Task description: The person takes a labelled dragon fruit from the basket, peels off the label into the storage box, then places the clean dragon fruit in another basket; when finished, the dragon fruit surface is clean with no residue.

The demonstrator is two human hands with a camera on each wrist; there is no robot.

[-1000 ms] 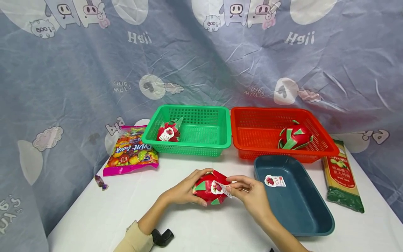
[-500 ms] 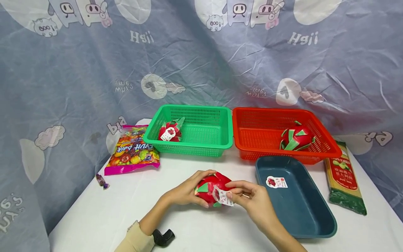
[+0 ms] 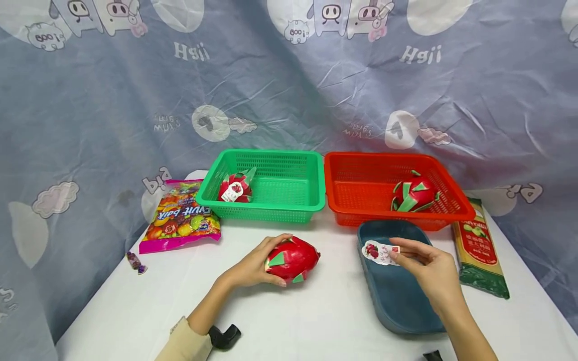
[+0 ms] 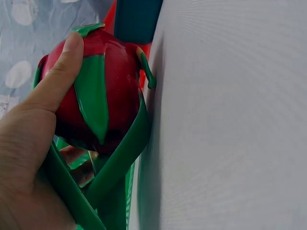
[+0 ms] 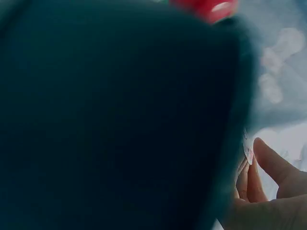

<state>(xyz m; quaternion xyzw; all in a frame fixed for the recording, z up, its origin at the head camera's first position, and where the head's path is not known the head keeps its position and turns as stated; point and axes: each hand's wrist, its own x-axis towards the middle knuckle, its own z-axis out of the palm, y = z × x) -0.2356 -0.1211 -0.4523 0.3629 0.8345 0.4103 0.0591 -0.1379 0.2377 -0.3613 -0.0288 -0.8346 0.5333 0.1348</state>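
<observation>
On the white table my left hand (image 3: 253, 265) grips a red dragon fruit (image 3: 295, 258) with green scales, fingers over its top and thumb low on the near side. The left wrist view shows the thumb lying along the dragon fruit (image 4: 122, 72), with long green leaf strips trailing below. Between thumb and fingers my right hand (image 3: 435, 268) pinches a white sticker (image 3: 379, 252) printed with dragon fruit. The sticker overlaps the far part of the dark blue tray (image 3: 406, 301). A blurred dark tray wall (image 5: 120, 120) fills most of the right wrist view, the pinching fingers at its edge.
At the back, a green basket (image 3: 289, 213) and a red basket (image 3: 356, 213) each hold a dragon fruit; the green one's bears a sticker. A candy bag (image 3: 180, 220) and wrapped candy (image 3: 135, 263) lie left, a pasta packet (image 3: 480, 245) right.
The sticker has come off the dragon fruit and moved right with my right hand, over the blue tray. It now covers where another sticker showed. My left hand keeps its hold.
</observation>
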